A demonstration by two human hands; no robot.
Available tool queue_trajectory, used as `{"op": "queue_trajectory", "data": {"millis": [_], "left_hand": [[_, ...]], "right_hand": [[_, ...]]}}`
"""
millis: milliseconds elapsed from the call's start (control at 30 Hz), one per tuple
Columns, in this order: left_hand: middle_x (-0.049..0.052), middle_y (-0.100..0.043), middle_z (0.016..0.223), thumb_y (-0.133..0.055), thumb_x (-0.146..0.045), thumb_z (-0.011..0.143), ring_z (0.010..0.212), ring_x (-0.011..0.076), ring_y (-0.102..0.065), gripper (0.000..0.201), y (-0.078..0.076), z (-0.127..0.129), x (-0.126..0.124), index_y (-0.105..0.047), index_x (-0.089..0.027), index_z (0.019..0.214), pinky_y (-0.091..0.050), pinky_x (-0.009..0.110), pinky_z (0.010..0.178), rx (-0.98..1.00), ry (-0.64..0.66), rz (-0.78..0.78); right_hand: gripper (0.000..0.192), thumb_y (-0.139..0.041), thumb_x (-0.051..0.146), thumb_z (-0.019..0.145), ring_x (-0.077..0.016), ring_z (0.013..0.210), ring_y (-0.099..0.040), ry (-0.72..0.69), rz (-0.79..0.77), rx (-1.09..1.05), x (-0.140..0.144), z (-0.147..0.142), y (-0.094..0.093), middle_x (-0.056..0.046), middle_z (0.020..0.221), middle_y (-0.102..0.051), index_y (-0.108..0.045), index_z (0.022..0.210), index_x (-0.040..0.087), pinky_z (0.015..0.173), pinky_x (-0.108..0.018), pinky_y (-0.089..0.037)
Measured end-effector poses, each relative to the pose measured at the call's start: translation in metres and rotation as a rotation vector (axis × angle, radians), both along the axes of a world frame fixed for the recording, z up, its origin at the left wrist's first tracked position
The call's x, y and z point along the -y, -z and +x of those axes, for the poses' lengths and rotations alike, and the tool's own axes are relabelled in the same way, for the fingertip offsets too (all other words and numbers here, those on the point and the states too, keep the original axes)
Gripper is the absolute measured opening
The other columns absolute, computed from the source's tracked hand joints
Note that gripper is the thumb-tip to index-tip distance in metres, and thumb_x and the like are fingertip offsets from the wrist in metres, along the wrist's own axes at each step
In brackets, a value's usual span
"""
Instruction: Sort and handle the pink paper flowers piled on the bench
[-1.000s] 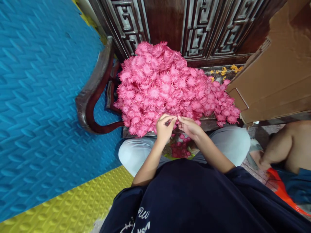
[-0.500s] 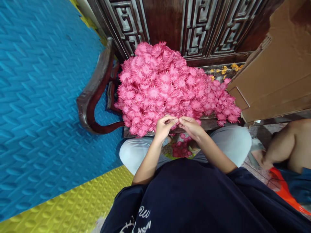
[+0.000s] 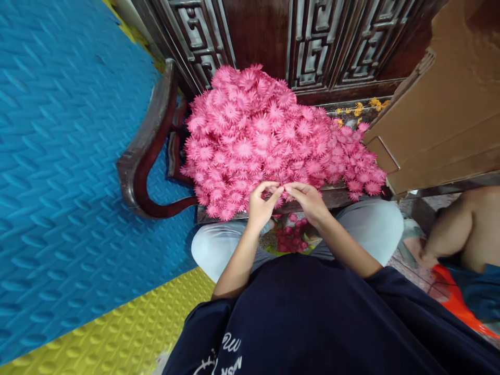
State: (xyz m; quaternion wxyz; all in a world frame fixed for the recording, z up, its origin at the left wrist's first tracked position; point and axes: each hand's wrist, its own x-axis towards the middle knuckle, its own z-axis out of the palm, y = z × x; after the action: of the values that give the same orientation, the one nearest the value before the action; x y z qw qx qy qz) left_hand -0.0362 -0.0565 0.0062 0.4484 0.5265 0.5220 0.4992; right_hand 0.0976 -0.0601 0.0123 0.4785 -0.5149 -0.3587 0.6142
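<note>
A large heap of pink artificial flower heads (image 3: 253, 140) covers the dark wooden bench (image 3: 336, 199). Over its front edge, my left hand (image 3: 263, 204) and my right hand (image 3: 308, 200) meet fingertip to fingertip. Both are closed in a pinch, thumb against forefinger. Something small and pinkish shows between the fingertips, too small to name against the flowers behind it. Below the hands, between my knees, more pink and darker red flower pieces (image 3: 291, 237) lie low down near the floor.
The bench's curved armrest (image 3: 135, 177) stands at the left, beside a blue textured mat (image 3: 70, 182) with a yellow strip (image 3: 128, 317). A cardboard box (image 3: 445, 114) is on the right. Small orange flowers (image 3: 357, 109) lie behind the heap. Another person's bare leg (image 3: 453, 224) is at far right.
My fingertips have shifted slightly, the left thumb and forefinger opening a wider loop while the tips stay together. The whole view has moved a little; the heap looks the same.
</note>
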Motion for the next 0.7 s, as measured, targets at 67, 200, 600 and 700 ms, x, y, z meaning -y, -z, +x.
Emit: {"op": "queue_trajectory", "data": {"millis": [67,200,600,700], "left_hand": [[-0.001,-0.062,0.071,-0.068,-0.031,0.073,0.070,0.0116,-0.057,0.014,-0.001,-0.001,0.000,-0.062,-0.018,0.075,-0.045,0.025,0.071,0.014,0.004,-0.006],[0.001,-0.063,0.074,-0.068,-0.030,0.074,0.074,0.0130,-0.058,0.014,-0.006,-0.004,0.001,-0.063,-0.018,0.071,-0.045,0.026,0.074,-0.079,0.036,0.072],[0.002,-0.064,0.076,-0.066,-0.029,0.076,0.076,0.0162,-0.058,0.012,-0.009,-0.003,0.004,-0.063,-0.020,0.069,-0.043,0.030,0.075,-0.330,0.028,0.139],[0.001,-0.063,0.073,-0.065,-0.026,0.076,0.073,0.0150,-0.058,0.012,-0.011,0.002,0.004,-0.063,-0.019,0.066,-0.043,0.028,0.073,-0.294,0.037,0.115]], "right_hand": [[0.015,-0.071,0.037,0.064,-0.0122,0.072,-0.057,-0.012,0.019,0.015,-0.001,0.000,-0.001,0.001,0.072,-0.068,-0.074,0.071,0.024,0.077,-0.028,-0.042],[0.017,-0.073,0.038,0.062,-0.0131,0.072,-0.058,-0.023,-0.001,0.021,-0.001,0.002,0.000,0.001,0.071,-0.069,-0.075,0.072,0.025,0.078,-0.029,-0.044],[0.014,-0.068,0.035,0.071,-0.0169,0.078,-0.062,-0.141,0.182,0.216,-0.003,0.015,-0.003,-0.002,0.079,-0.071,-0.074,0.075,0.022,0.078,-0.031,-0.045],[0.013,-0.065,0.031,0.074,-0.0173,0.078,-0.062,-0.097,0.228,0.308,-0.001,0.016,-0.002,-0.004,0.081,-0.070,-0.073,0.076,0.022,0.076,-0.031,-0.045]]}}
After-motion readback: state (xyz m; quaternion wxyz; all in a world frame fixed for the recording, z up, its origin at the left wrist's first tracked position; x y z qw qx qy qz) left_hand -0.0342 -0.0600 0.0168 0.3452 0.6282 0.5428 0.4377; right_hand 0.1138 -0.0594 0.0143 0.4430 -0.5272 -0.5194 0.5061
